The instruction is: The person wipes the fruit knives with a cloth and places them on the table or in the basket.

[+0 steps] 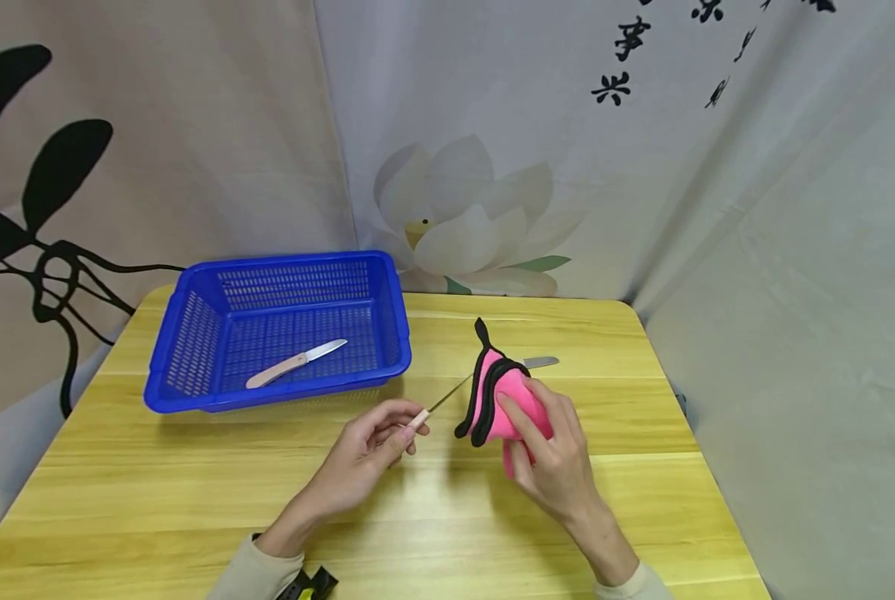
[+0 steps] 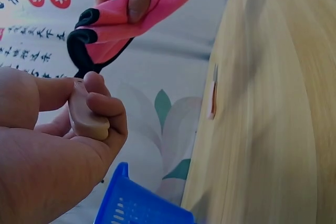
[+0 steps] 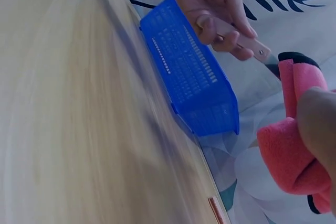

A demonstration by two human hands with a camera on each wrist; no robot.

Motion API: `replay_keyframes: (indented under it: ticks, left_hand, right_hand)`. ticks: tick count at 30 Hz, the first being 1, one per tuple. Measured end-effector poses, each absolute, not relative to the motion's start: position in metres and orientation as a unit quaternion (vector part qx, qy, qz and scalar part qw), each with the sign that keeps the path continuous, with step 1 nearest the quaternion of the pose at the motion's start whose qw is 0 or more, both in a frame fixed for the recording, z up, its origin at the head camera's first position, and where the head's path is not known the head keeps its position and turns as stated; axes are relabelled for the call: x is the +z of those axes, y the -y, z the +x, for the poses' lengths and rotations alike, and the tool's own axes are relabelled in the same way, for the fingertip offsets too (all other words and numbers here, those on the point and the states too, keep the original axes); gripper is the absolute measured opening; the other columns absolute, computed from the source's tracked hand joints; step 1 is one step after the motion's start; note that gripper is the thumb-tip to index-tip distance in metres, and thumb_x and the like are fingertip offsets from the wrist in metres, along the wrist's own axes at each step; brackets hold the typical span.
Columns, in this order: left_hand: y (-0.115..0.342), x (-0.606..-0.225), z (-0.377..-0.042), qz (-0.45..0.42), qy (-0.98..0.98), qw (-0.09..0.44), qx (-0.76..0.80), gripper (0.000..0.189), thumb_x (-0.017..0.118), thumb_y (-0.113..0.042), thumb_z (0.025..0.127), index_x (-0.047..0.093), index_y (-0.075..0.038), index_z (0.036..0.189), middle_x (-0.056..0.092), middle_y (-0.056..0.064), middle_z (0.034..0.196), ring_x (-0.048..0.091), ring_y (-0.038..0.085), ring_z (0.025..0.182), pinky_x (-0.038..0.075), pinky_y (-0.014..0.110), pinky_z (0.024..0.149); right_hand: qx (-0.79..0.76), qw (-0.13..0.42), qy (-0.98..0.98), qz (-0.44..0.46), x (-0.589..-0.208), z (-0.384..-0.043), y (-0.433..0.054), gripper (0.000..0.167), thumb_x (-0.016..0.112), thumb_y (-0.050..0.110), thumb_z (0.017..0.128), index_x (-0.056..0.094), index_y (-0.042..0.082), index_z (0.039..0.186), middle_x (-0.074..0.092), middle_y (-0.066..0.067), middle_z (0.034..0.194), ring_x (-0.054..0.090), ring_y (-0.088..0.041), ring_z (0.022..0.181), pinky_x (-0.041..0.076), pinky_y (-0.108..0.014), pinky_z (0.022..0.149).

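My left hand point(image 1: 376, 446) grips a small knife point(image 1: 419, 419) by its pale pink handle, thumb on top. Its thin blade slants up and right to the edge of a folded pink cloth point(image 1: 518, 404) with black trim and a black loop. My right hand point(image 1: 560, 458) pinches that cloth above the table. In the right wrist view the blade end of the knife point(image 3: 239, 38) meets the black trim of the cloth point(image 3: 286, 150); whether it lies inside the fold or behind it, I cannot tell.
A blue plastic basket point(image 1: 278, 397) stands at the back left, with another pink-handled knife point(image 1: 286, 367) lying in it. A third knife point(image 1: 542, 362) lies on the wooden table point(image 1: 417, 533) behind the cloth, partly hidden in the head view. Printed curtains hang behind the table.
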State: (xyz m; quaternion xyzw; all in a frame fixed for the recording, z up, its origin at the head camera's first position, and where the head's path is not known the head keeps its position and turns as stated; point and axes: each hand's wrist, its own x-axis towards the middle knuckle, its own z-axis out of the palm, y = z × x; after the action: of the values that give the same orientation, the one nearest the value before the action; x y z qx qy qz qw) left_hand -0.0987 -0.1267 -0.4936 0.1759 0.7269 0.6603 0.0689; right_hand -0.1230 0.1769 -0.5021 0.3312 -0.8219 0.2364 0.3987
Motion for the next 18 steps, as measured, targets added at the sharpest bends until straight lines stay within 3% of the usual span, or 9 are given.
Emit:
replay_keyframes:
  ticks: [4, 11, 18]
  left_hand:
    - [0.125, -0.493, -0.099, 0.169, -0.722, 0.094, 0.665, 0.029, 0.055, -0.013, 0.119, 0.066, -0.002, 0.143, 0.076, 0.017, 0.12, 0.067, 0.006, 0.086, 0.057, 0.023, 0.065]
    - [0.12, -0.492, -0.098, 0.154, -0.71, 0.126, 0.676, 0.031, 0.053, -0.013, 0.12, 0.063, 0.003, 0.145, 0.069, 0.027, 0.119, 0.067, 0.013, 0.088, 0.054, 0.02, 0.068]
    - [0.117, -0.491, -0.098, 0.158, -0.703, 0.131, 0.681, 0.031, 0.05, -0.01, 0.12, 0.062, 0.005, 0.144, 0.067, 0.013, 0.108, 0.062, 0.009, 0.081, 0.052, 0.021, 0.066]
  right_hand:
    - [0.212, 0.416, 0.805, 0.365, -0.501, -0.121, -0.168, 0.043, 0.054, 0.011, 0.102, 0.079, 0.009, 0.137, 0.071, -0.029, 0.141, 0.066, -0.04, 0.108, 0.059, -0.047, 0.085]
    - [0.175, 0.435, 0.783, 0.408, -0.5, -0.118, -0.155, 0.039, 0.058, 0.013, 0.103, 0.081, 0.012, 0.134, 0.073, -0.027, 0.138, 0.068, -0.039, 0.102, 0.06, -0.048, 0.086]
    - [0.147, 0.436, 0.785, 0.414, -0.503, -0.115, -0.148, 0.035, 0.058, 0.015, 0.109, 0.083, 0.016, 0.133, 0.074, -0.023, 0.141, 0.066, -0.039, 0.104, 0.058, -0.048, 0.085]
